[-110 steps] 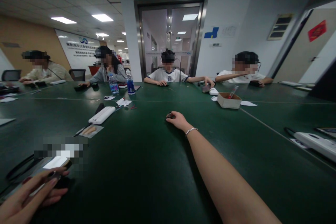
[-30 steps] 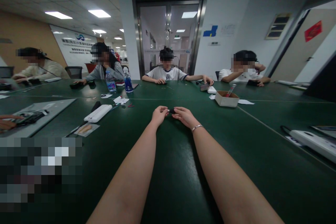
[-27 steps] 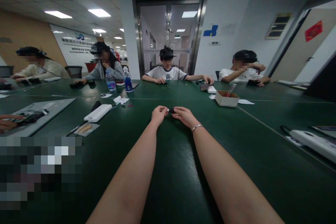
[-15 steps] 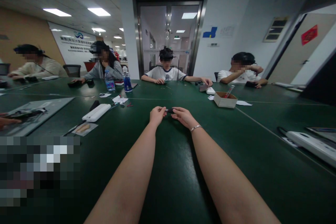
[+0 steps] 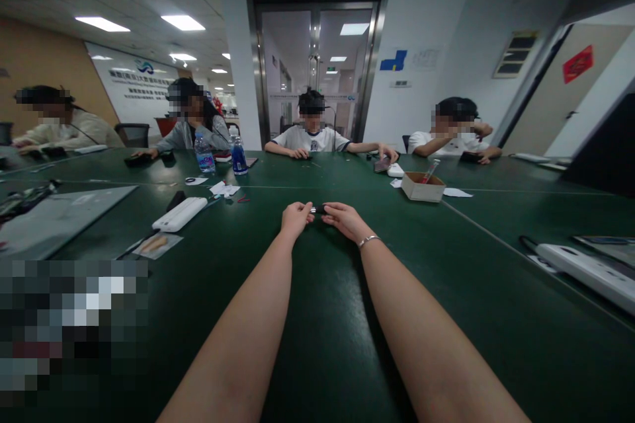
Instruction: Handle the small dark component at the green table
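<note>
Both my arms stretch out over a dark green table. My left hand and my right hand meet at the table's middle, fingers pinched on a small black object with a metal tip held between them. It is too small to name. A thin bracelet circles my right wrist.
A white power strip and a small plastic bag lie to the left, a grey mat further left. A cardboard box sits ahead right, another power strip at far right. Two bottles and several seated people line the far side.
My left arm came in from the lower left and joined my right hand on the small black object. Over the last second both hands hardly moved; the view drifted slightly.
</note>
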Demonstrator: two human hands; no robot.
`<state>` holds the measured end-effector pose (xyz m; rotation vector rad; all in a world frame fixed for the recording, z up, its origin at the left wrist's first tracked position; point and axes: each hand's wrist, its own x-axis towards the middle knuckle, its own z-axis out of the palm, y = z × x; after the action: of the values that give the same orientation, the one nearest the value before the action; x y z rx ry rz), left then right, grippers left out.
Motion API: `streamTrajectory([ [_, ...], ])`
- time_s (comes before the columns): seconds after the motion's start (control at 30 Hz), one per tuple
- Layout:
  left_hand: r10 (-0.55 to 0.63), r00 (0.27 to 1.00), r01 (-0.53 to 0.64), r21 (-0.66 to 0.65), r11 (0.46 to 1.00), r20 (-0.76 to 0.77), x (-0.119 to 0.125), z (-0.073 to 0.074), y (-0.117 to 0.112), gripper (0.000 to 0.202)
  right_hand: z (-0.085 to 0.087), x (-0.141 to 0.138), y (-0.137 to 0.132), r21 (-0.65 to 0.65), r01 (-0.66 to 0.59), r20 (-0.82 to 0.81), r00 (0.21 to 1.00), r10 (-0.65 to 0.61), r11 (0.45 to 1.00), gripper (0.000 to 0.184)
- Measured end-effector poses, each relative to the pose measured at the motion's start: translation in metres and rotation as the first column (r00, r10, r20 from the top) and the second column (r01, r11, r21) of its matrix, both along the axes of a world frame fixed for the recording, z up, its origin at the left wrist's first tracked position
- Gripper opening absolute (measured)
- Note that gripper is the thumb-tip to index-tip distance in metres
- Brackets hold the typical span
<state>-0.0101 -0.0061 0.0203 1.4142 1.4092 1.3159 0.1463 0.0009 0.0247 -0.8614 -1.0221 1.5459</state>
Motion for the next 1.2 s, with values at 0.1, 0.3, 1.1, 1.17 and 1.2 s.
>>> streamTrajectory([
  [0.1,-0.006,1.000,0.006,-0.030,1.000,-0.031,-0.001,0.004,-0.003,0.027,-0.002,0.001,0.001,0.013,-0.015,0.006,1.000,0.015,1.000,0.011],
  [0.3,0.009,0.991,-0.016,-0.051,0.999,-0.136,-0.003,0.005,-0.003,0.033,-0.003,0.004,-0.001,0.043,-0.060,0.008,0.998,0.059,0.997,0.016],
  [1.1,0.028,0.994,-0.027,0.015,1.000,-0.103,-0.003,-0.005,0.004,0.023,0.000,0.003,-0.002,0.042,-0.105,0.065,0.993,0.102,0.994,0.010],
  [1.17,0.022,0.997,-0.018,0.057,0.998,-0.069,-0.002,-0.007,0.006,0.016,0.000,0.002,-0.002,0.035,-0.089,0.061,0.994,0.087,0.995,0.005],
  [1.2,0.015,0.998,-0.012,0.064,0.998,-0.055,-0.001,-0.007,0.007,0.013,0.000,0.002,-0.002,0.029,-0.080,0.058,0.995,0.079,0.996,0.004],
])
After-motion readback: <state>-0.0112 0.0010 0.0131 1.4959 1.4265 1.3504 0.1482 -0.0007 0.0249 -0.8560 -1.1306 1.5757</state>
